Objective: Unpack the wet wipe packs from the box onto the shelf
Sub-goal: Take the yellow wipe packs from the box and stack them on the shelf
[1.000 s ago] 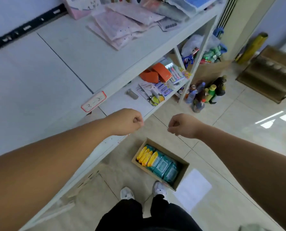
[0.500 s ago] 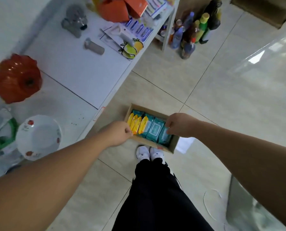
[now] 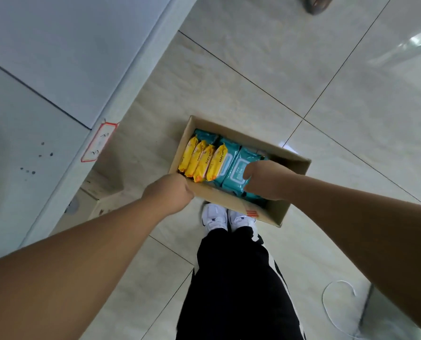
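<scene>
An open cardboard box (image 3: 295, 165) sits on the tiled floor in front of my white shoes. Inside it stand several yellow wet wipe packs (image 3: 201, 160) at the left end and teal wet wipe packs (image 3: 234, 168) beside them. My left hand (image 3: 169, 192) is curled at the box's near left corner, touching its rim. My right hand (image 3: 263, 180) reaches into the box, fingers wrapped around a teal pack. The white shelf (image 3: 45, 69) runs along the left, with a red-framed label (image 3: 99, 142) on its edge.
A small cardboard box (image 3: 101, 200) lies under the shelf edge at left. A white cord (image 3: 337, 303) loops on the floor at lower right. Another person's shoe (image 3: 316, 4) shows at the top. My black trousers fill the bottom centre.
I have bent lower, so the box looks closer. My right hand has gone down into the box and closed on a teal pack. My left hand has moved to the box's near left corner.
</scene>
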Available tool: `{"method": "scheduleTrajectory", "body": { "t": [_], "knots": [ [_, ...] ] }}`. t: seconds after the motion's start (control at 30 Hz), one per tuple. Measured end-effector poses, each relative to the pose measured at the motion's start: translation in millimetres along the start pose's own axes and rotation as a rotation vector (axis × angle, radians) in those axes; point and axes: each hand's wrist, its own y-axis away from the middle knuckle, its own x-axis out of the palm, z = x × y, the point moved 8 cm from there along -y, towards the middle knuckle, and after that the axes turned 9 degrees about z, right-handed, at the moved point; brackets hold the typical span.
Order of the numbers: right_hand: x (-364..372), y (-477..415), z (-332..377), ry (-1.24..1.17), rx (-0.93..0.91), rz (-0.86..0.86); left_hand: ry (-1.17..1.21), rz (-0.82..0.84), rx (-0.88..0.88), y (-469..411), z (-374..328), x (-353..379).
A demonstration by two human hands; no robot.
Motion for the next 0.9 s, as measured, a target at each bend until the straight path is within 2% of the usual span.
{"method": "scheduleTrajectory", "body": {
  "t": [0.23, 0.43, 0.6, 0.73, 0.9],
  "knots": [
    [18.3, -89.5, -13.7, -0.024, 0.010, -0.009, -0.077, -0.003, -0.051, -91.6, -3.4, 27.2],
    [8.4, -151.3, -13.9, 0.090, -0.003, -0.088, -0.214, -0.043, -0.079, -153.5, -5.2, 51.9],
    [8.0, -196.9, -7.9, 0.151, -0.037, -0.111, -0.320, -0.194, -0.066, -179.1, -4.2, 65.1],
    [12.5, -222.2, -1.2, 0.225, -0.050, -0.121, -0.281, -0.326, -0.072, -186.4, -3.2, 68.3],
    [5.6, -229.8, -0.4, 0.290, -0.003, -0.301, -0.232, -0.407, -0.069, -197.3, -10.2, 70.8]
  ]
}}
